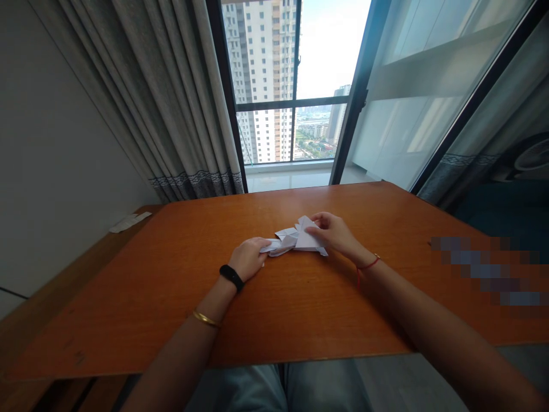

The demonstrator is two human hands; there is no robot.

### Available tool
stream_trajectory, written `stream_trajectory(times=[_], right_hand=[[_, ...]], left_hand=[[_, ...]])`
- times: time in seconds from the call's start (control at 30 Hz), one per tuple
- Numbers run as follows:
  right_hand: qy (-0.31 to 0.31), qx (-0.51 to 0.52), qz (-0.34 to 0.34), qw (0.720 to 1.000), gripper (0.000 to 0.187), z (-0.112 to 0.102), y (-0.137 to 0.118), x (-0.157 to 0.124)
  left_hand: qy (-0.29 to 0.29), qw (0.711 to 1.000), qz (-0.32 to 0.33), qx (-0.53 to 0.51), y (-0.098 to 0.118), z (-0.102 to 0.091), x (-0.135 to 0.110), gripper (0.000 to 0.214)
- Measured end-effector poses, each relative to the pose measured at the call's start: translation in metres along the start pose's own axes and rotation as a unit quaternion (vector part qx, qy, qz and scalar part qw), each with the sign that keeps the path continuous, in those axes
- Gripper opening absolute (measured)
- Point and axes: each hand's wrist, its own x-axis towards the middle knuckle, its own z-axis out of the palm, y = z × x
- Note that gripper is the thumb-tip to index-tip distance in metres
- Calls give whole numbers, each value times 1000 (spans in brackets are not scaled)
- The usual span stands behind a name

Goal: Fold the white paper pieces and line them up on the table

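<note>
A folded white paper piece (286, 241), made of several pointed flaps and layers, lies low over the wooden table (214, 337) in front of me. At its left end my left hand (249, 257) is closed on a narrow folded part, the thumb on top. My right hand (334, 232) pinches a broad triangular flap at the right end, thumb in front and fingers behind. The flap stands tilted up. Which folds join under the layers is hidden. A small pale bit shows just below my left fingers.
On a ledge at the left lies a flat white paper (130, 222). A blurred-out patch (484, 269) covers something at the table's right side. Beyond the far edge stand a grey curtain (184, 103) and a window (295, 103).
</note>
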Motion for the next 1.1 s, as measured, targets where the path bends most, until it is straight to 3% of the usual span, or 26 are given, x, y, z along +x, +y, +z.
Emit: stream_trajectory(times=[0.1, 0.23, 0.27, 0.33, 0.4, 0.47, 0.57, 0.67, 0.77, 0.83, 0.93, 1.0, 1.1], right_hand=[[-16, 13, 30, 999, 34, -14, 0, 4], [-54, 37, 64, 996, 33, -31, 0, 8], [-35, 54, 77, 995, 34, -30, 1, 9], [7, 80, 80, 994, 36, -22, 4, 9], [2, 74, 49, 996, 38, -9, 10, 9], [-12, 35, 7, 999, 38, 2, 16, 9], [14, -57, -37, 998, 37, 7, 26, 11], [-1, -174, -56, 983, 37, 5, 31, 9], [-70, -246, -83, 963, 53, 9, 32, 5], [-102, -266, -112, 952, 62, 14, 33, 2], [-86, -285, -122, 947, 55, 19, 34, 2], [-54, -289, -113, 949, 49, 17, 33, 2], [-70, -281, -146, 946, 58, 13, 22, -5]], left_hand=[[103, 993, -9, -50, 1, -6, 2, 30], [237, 952, -55, -185, 6, -8, 5, 32], [238, 939, -65, -238, 7, -7, 6, 36], [184, 921, -67, -338, 9, -2, 8, 46], [96, 910, -61, -398, 10, 4, 10, 55], [49, 904, -66, -419, 6, 9, 11, 60], [90, 896, -98, -425, -5, 13, 12, 60], [143, 887, -137, -418, -16, 14, 13, 60], [157, 896, -143, -389, -18, 11, 12, 69], [186, 929, -127, -294, -12, 8, 9, 77], [231, 962, -130, -64, -3, 1, 3, 84], [206, 968, -142, 32, -1, -2, 0, 73], [98, 985, -128, 60, -7, 0, -2, 42]])
